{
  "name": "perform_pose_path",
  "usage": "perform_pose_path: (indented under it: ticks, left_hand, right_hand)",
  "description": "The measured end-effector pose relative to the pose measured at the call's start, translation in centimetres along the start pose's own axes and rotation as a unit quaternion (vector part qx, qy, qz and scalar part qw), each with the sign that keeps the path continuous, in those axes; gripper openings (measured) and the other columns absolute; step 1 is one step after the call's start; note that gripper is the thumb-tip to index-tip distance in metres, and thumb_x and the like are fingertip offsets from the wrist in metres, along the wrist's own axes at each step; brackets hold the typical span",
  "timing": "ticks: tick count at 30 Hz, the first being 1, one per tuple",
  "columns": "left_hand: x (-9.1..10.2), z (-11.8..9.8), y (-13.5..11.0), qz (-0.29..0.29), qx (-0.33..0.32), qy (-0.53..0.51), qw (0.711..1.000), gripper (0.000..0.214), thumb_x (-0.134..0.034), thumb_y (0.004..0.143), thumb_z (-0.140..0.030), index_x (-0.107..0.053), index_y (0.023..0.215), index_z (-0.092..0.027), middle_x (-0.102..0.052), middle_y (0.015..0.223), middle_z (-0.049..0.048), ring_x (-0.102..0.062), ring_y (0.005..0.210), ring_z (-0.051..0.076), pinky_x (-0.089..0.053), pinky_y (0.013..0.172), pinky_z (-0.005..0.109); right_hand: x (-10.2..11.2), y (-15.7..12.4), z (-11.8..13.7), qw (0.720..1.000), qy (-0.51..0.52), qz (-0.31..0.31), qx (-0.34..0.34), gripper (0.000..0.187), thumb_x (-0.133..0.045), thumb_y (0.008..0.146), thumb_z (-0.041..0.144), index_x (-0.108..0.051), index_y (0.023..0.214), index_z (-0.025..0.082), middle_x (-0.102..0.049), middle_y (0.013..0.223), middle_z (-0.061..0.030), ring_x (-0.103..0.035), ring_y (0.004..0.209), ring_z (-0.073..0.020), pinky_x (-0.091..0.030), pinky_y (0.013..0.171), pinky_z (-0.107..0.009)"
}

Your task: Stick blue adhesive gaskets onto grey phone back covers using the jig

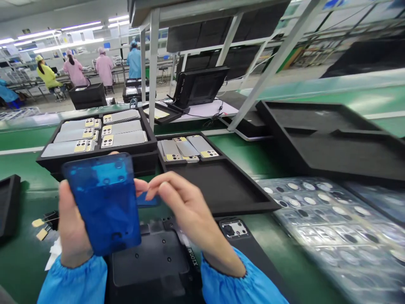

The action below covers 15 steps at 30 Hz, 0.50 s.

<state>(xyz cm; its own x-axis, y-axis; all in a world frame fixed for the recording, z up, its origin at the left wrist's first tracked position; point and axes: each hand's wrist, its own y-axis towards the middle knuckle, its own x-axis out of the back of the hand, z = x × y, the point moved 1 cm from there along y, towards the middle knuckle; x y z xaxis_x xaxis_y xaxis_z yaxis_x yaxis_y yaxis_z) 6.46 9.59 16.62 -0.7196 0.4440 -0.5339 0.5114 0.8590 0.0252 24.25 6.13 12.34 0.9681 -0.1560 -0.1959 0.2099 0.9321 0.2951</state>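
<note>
My left hand [72,228] is closed around a phone back cover [107,207] faced with blue film, held upright with camera holes near its top. Its fingertips show past the cover's right edge. Just there, my right hand [180,202] has thumb and fingers bent together in a pinch; whatever is between them is too small to make out. Below both hands lies a black fixture [152,257] with a shallow phone-shaped recess. To its right, a dark phone back cover [249,245] with a camera cutout rests on the green bench. A bit of blue film [148,200] shows behind the right fingers.
Black foam trays [128,147] hold silver phone covers in stacks. Another tray [228,181] has several covers at its far end. Clear plastic trays [335,228] with round parts lie right, below a tilted black tray [341,143]. A monitor [202,86] and metal posts stand behind.
</note>
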Motion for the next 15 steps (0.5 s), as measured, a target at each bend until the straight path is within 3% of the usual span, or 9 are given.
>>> perform_pose_path:
  ticks: [2,4,6,8,11,13,15]
  left_hand:
    - [0.1,1.2,0.8,-0.011,0.036,0.026,0.999,0.07,-0.053,0.083,-0.08,-0.079,0.104,-0.018,-0.078,0.113,0.0113,-0.071,0.108,0.033,-0.058,0.093,0.043]
    - [0.2,2.2,1.7,-0.026,0.056,0.056,0.997,0.075,-0.05,0.081,-0.083,-0.078,0.106,-0.018,-0.076,0.119,0.0119,-0.07,0.109,0.033,-0.059,0.09,0.041]
    - [0.7,2.7,2.5,-0.075,0.001,0.12,0.99,0.073,-0.054,0.078,-0.084,-0.076,0.108,-0.021,-0.076,0.113,0.0097,-0.072,0.1,0.029,-0.06,0.082,0.038]
    - [1.2,2.8,3.1,-0.131,-0.093,0.222,0.962,0.063,-0.059,0.078,-0.08,-0.074,0.095,-0.021,-0.075,0.09,0.0053,-0.068,0.078,0.021,-0.057,0.066,0.03]
    - [1.7,2.8,3.2,-0.184,-0.19,0.359,0.895,0.057,-0.062,0.083,-0.071,-0.054,0.059,-0.02,-0.048,0.054,-0.0031,-0.041,0.05,0.01,-0.035,0.044,0.024]
    - [1.7,2.8,3.1,-0.202,-0.219,0.396,0.868,0.061,-0.062,0.086,-0.065,-0.04,0.052,-0.021,-0.033,0.052,-0.0053,-0.028,0.048,0.009,-0.025,0.041,0.025]
    - [1.7,2.5,3.0,-0.233,-0.241,0.39,0.858,0.058,-0.064,0.088,-0.057,-0.035,0.054,-0.021,-0.03,0.053,-0.0061,-0.025,0.049,0.008,-0.024,0.041,0.024]
  right_hand:
    - [-1.1,-0.4,-0.1,0.997,-0.048,0.065,-0.009,0.027,-0.057,0.095,0.036,-0.06,0.074,0.021,-0.062,0.072,0.0015,-0.06,0.073,-0.0145,-0.048,0.074,-0.027]
    - [-1.7,-0.7,-0.2,0.997,-0.06,0.056,-0.001,0.032,-0.055,0.096,0.035,-0.053,0.067,0.021,-0.052,0.065,0.0037,-0.05,0.064,-0.0117,-0.044,0.065,-0.025]
    - [-1.7,-0.6,-0.4,0.998,-0.066,0.013,0.018,0.035,-0.055,0.095,0.034,-0.049,0.064,0.021,-0.044,0.06,0.0054,-0.041,0.057,-0.01,-0.038,0.057,-0.024]
    - [-1.4,-0.4,-0.5,0.996,-0.076,-0.021,0.034,0.036,-0.057,0.094,0.033,-0.048,0.062,0.021,-0.04,0.058,0.0061,-0.038,0.055,-0.0096,-0.035,0.053,-0.024]
    - [-1.1,-0.1,-0.7,0.994,-0.085,-0.043,0.045,0.036,-0.058,0.093,0.033,-0.048,0.061,0.021,-0.039,0.057,0.0066,-0.037,0.054,-0.0094,-0.034,0.052,-0.024]
    - [-1.3,-0.2,-0.8,0.995,-0.087,-0.036,0.041,0.034,-0.058,0.094,0.032,-0.05,0.062,0.021,-0.04,0.057,0.0067,-0.038,0.054,-0.0094,-0.035,0.053,-0.023]
    - [-1.6,-0.5,-0.8,0.995,-0.089,-0.021,0.03,0.032,-0.058,0.095,0.032,-0.051,0.065,0.021,-0.043,0.058,0.0066,-0.04,0.055,-0.0094,-0.037,0.055,-0.023]
